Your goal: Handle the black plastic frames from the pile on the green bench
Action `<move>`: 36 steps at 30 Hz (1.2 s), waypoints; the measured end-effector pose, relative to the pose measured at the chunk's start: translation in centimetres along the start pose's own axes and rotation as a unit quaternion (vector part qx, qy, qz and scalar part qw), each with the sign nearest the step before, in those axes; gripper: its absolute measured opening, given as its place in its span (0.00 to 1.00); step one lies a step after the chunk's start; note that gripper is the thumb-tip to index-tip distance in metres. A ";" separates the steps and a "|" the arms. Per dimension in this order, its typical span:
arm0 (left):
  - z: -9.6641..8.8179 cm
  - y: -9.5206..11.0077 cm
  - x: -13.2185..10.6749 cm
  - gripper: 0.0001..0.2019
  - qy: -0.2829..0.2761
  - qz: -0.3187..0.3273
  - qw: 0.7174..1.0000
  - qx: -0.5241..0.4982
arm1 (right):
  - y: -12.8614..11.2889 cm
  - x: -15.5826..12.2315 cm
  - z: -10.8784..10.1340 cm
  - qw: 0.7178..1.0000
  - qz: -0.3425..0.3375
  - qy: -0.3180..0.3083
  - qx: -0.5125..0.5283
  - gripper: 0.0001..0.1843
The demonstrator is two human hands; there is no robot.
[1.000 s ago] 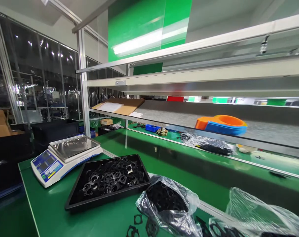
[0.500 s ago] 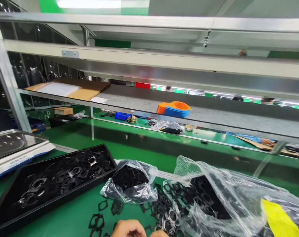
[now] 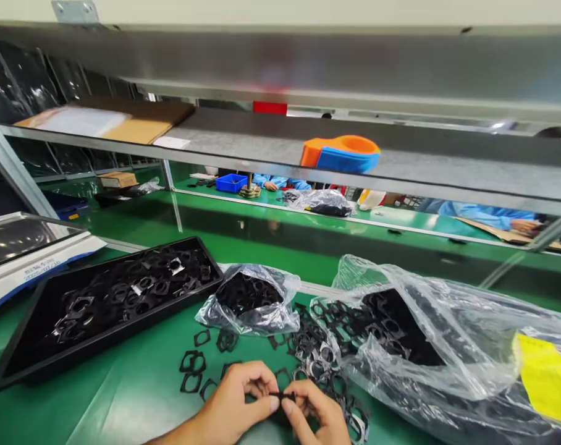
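Low in the middle of the head view, my left hand (image 3: 243,398) and my right hand (image 3: 315,411) meet, pinching a thin black frame part (image 3: 283,395) between thumbs and fingertips. The part is seen edge-on and mostly covered by the fingers. Around the hands, flat black frames with round openings (image 3: 192,371) lie loose on the green table (image 3: 136,395). A denser heap of the frames (image 3: 315,349) spreads just beyond my right hand. Behind my hands sits a small clear bag (image 3: 257,303) filled with dark frames.
A black tray (image 3: 123,334) of similar frames stands at the left. On the right lies a large clear plastic bag (image 3: 470,346) with black parts and a yellow label (image 3: 547,377). A shelf (image 3: 243,139) crosses above, carrying orange and blue tape holders (image 3: 343,154). Co-workers' blue sleeves (image 3: 477,214) show beyond.
The view has tilted downward, so both hands now show much more fully. They are together at the black frame part. The tray, bags and heap lie as before.
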State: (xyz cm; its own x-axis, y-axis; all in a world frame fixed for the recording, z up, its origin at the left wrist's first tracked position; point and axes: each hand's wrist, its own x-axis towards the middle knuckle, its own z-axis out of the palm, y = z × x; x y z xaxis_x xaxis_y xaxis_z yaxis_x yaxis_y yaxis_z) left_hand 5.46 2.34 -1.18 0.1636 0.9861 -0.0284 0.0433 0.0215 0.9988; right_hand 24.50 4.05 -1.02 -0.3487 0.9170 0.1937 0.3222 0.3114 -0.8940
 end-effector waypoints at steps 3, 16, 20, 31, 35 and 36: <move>-0.1 1.1 -0.5 0.03 -0.007 -0.008 1.000 0.016 | -0.9 0.0 0.0 1.000 0.017 -0.008 0.010 0.22; -1.0 1.9 -1.4 0.06 -0.002 -0.026 0.999 0.018 | -2.6 0.3 0.1 0.989 0.080 -0.064 0.104 0.13; -0.8 1.8 -1.5 0.07 -0.015 -0.057 0.998 0.020 | -2.8 0.1 -0.1 0.990 0.071 -0.080 0.089 0.11; -1.3 0.5 -1.5 0.14 -0.003 -0.109 0.994 -0.003 | -2.9 -0.4 -0.3 0.991 0.077 -0.066 0.088 0.09; -1.3 0.3 -1.5 0.13 -0.017 -0.112 0.993 -0.014 | -2.9 -0.5 -0.3 0.988 0.086 -0.070 0.105 0.08; -1.3 0.3 -1.5 0.13 -0.019 -0.109 0.994 -0.012 | -2.9 -0.5 -0.3 0.986 0.091 -0.074 0.119 0.08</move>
State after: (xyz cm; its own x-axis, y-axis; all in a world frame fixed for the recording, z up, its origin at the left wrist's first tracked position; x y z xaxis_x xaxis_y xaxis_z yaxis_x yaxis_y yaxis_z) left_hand 3.95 1.12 -0.75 0.1903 0.9505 -0.2459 0.0584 0.2390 0.9693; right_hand 24.02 2.79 1.57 -0.4341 0.9005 -0.0247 0.1814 0.0606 -0.9815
